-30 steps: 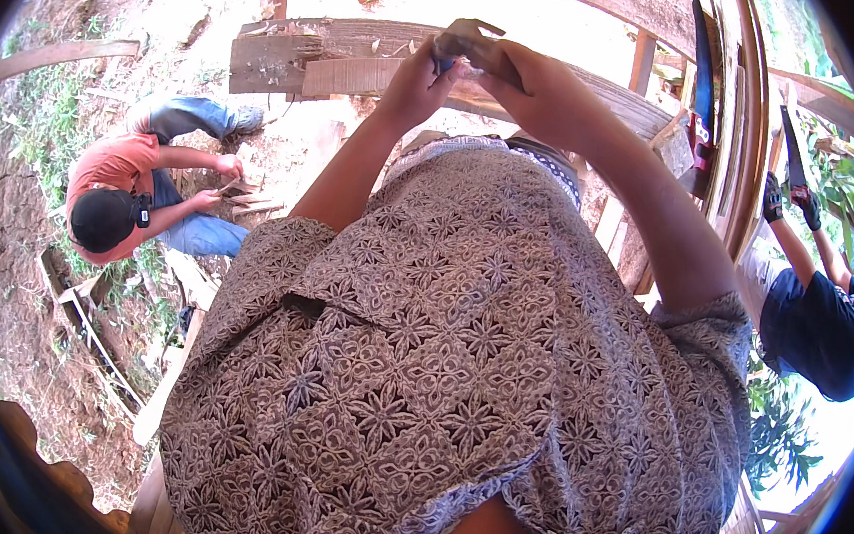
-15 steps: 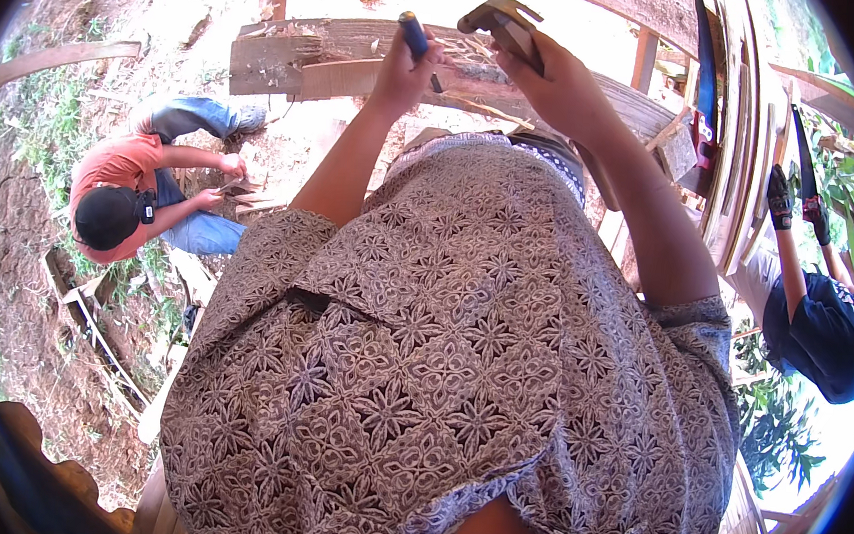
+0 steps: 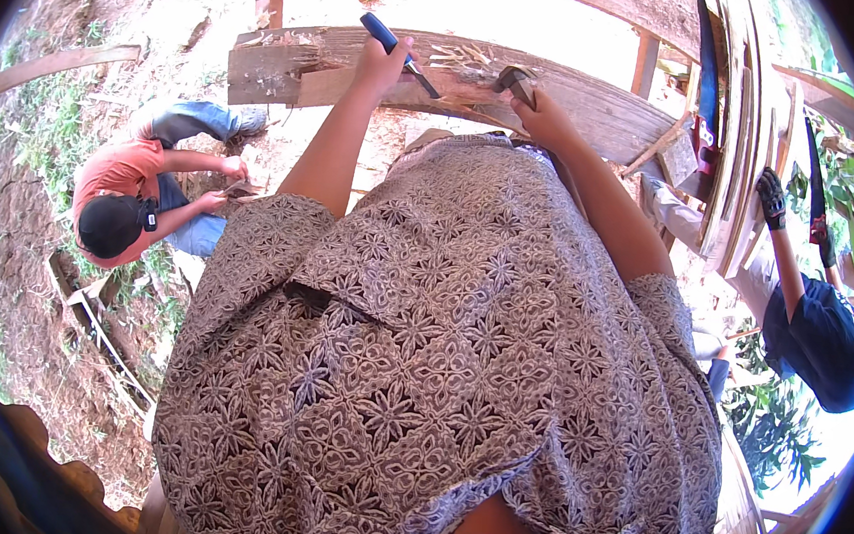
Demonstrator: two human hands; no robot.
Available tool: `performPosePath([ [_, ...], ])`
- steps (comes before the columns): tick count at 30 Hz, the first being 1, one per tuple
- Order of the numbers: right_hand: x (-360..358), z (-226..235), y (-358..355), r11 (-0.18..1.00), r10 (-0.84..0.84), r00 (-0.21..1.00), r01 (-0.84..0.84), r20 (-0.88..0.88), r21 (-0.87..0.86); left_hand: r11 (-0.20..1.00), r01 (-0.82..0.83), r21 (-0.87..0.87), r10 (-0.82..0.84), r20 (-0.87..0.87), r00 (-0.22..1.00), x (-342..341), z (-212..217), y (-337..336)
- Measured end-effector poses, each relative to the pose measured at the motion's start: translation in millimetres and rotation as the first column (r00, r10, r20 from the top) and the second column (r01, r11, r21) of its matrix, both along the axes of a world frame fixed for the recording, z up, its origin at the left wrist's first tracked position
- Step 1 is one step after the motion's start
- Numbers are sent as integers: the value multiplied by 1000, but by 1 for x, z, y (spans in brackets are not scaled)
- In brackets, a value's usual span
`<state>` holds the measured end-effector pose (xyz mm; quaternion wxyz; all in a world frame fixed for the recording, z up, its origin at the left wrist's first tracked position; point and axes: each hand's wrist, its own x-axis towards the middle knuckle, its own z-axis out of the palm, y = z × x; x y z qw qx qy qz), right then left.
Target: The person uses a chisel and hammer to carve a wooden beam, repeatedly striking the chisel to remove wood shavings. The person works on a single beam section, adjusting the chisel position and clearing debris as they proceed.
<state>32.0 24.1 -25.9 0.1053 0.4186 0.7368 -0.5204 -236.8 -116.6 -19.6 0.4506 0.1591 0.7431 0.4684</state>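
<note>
A chisel (image 3: 379, 30) with a blue handle is gripped in my left hand (image 3: 379, 65), tilted so that its metal blade points down and right toward the wooden beam (image 3: 292, 64). My right hand (image 3: 545, 118) is closed round a hammer (image 3: 516, 83), its head low over the beam, to the right of the chisel. Hammer and chisel are apart. Pale wood shavings (image 3: 462, 54) lie on the beam's top between the two tools. My right hand hides most of the hammer's handle.
At left a person in an orange shirt (image 3: 119, 167) and black cap bends over small wood pieces. At right, another person's gloved hand (image 3: 771, 197) is beside a saw (image 3: 815, 177). A second saw (image 3: 707, 78) stands against long wooden strips (image 3: 743, 141).
My right hand has lowered the hammer toward the beam. My left hand has shifted slightly left, and the chisel now leans more, its handle up and left. The person at right has moved one gloved hand.
</note>
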Motion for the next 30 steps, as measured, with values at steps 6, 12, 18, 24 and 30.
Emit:
performPosePath([
  [6,-2,21,-10,991,-93,996,91,-15,-93,949,210,237,-174,-162,971,25,41,-22],
  [12,4,12,-9,992,-113,993,111,-39,-64,943,139,302,4,-426,905,45,75,-41],
  [18,16,11,5,995,-66,998,66,2,-74,947,205,248,-38,-546,837,45,86,-44],
  [24,12,25,3,999,-45,997,44,-59,-24,947,198,254,-29,-546,838,54,84,-43],
  [30,16,3,4,998,-47,995,49,-83,30,939,246,240,-78,-547,833,56,82,-43],
])
